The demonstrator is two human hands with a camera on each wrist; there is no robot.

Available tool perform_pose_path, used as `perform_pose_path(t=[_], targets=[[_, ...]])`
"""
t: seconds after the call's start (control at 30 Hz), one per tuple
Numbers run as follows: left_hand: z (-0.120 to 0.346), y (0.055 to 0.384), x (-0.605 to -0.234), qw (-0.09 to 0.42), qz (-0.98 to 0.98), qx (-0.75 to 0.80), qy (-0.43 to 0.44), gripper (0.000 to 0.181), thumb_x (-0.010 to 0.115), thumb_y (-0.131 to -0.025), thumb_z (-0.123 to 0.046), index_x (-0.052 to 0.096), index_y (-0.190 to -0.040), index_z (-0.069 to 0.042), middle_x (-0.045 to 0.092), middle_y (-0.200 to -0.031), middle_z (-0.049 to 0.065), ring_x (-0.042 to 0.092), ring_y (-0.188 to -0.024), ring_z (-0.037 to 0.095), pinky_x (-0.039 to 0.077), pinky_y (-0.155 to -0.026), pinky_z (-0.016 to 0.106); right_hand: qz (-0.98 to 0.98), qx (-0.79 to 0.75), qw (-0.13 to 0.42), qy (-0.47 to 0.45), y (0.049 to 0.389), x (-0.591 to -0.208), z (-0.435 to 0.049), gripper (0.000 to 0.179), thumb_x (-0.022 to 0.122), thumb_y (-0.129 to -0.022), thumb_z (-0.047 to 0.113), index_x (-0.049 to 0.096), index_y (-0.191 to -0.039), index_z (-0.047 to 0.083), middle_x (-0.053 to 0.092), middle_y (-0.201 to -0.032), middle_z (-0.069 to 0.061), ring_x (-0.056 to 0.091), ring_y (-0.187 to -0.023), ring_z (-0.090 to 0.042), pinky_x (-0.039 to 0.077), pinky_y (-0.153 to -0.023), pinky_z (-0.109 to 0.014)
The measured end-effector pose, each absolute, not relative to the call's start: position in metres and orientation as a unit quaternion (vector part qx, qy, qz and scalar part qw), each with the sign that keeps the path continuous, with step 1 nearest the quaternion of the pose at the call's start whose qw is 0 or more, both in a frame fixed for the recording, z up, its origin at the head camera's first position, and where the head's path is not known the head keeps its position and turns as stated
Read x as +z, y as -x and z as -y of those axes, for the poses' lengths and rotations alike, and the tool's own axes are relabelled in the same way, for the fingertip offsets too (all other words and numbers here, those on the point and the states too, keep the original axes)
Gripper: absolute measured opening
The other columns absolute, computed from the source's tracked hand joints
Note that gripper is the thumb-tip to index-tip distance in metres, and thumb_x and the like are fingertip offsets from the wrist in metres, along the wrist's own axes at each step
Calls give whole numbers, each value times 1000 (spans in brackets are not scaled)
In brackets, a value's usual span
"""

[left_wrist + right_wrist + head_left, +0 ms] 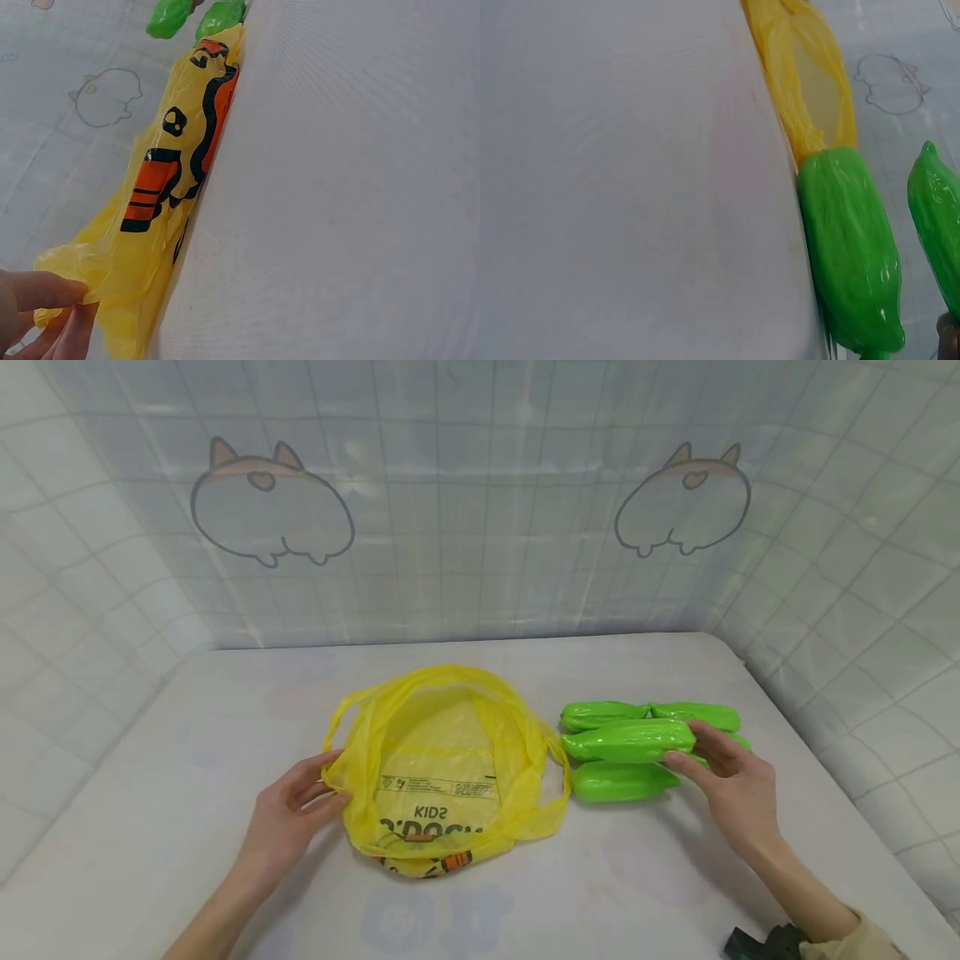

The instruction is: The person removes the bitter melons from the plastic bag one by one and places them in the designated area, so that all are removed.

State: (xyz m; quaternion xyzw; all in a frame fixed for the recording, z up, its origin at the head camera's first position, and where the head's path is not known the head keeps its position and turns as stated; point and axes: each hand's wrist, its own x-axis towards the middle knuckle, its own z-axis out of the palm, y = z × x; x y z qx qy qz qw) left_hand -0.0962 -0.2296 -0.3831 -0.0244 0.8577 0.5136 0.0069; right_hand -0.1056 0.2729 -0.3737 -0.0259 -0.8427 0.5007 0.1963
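Note:
An open yellow plastic bag [442, 768] lies on the table, its mouth spread wide and its printed inside showing. My left hand [296, 806] pinches the bag's left edge by the handle, thumb and fingers on the thin film. In my right hand [738, 785] is a long, glossy green toy vegetable [628, 741], gripped by its right end and raised, its tapered tip towards the bag. Below it lies another green toy vegetable [622, 782], close to the bag's right handle. Seen from the right wrist, the held vegetable [939, 217] is apart from the lying one [847, 244].
Behind the held piece lie more green toy vegetables [603, 715], some partly hidden by it and by my hand. White tiled walls [480, 527] with cartoon outlines enclose the white table [225, 718]. A black object [765, 943] sits beside my right sleeve.

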Motion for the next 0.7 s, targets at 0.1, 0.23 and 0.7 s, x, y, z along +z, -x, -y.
perform_pose_path(t=[0.1, 0.23, 0.7], targets=[[229, 96, -384, 7, -860, 509, 27, 64, 74, -92, -26, 46, -148, -13, 50, -149, 14, 57, -103, -10, 56, -85, 15, 839, 503, 204, 36, 103, -375, -280, 52, 79, -86, 12, 61, -133, 0, 63, -111, 29, 60, -102, 13, 48, -85, -4], [229, 97, -384, 6, -862, 506, 27, 64, 74, -92, -28, 46, -148, -14, 50, -149, 13, 57, -103, -10, 56, -85, 15, 831, 512, 210, 57, 100, -376, -291, 51, 79, -86, 9, 61, -134, 3, 64, -111, 29, 61, -101, 13, 48, -84, -3], [229, 97, -382, 8, -860, 510, 24, 64, 74, -92, -27, 46, -148, -12, 50, -150, 13, 57, -104, -11, 55, -85, 14, 720, 641, 241, 110, 91, -386, -328, 43, 78, -81, -7, 69, -120, 9, 73, -103, 15, 67, -95, 4, 51, -78, -5]])
